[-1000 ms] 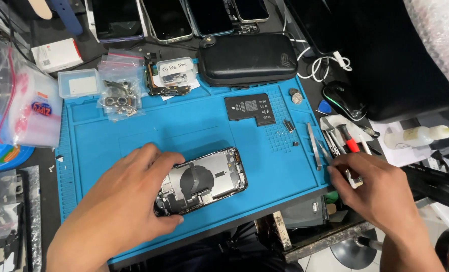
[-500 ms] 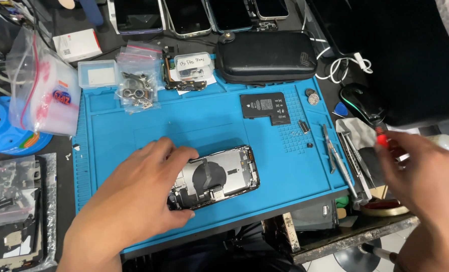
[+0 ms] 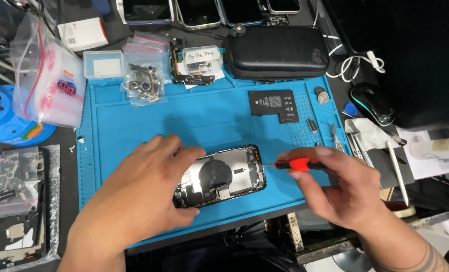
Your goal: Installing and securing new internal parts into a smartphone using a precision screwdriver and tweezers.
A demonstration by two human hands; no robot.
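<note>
An opened phone body (image 3: 224,176) lies on the blue work mat (image 3: 204,118), its inner parts and a round black coil showing. My left hand (image 3: 139,196) rests flat over the phone's left end and holds it down. My right hand (image 3: 343,186) grips a small screwdriver with a red handle (image 3: 295,163); its thin shaft points left at the phone's right edge. A black L-shaped battery (image 3: 277,106) sits on the mat beyond the phone.
A black zip case (image 3: 277,50) and several phones lie at the back. Clear bags of small parts (image 3: 144,75) and a larger zip bag (image 3: 48,75) are at the back left. Tweezers (image 3: 353,141), a bottle (image 3: 438,148) and a mouse (image 3: 370,103) lie right.
My right hand picked the red screwdriver up from the tools on the right and brought it left to the phone's edge. My left hand stayed on the phone.
</note>
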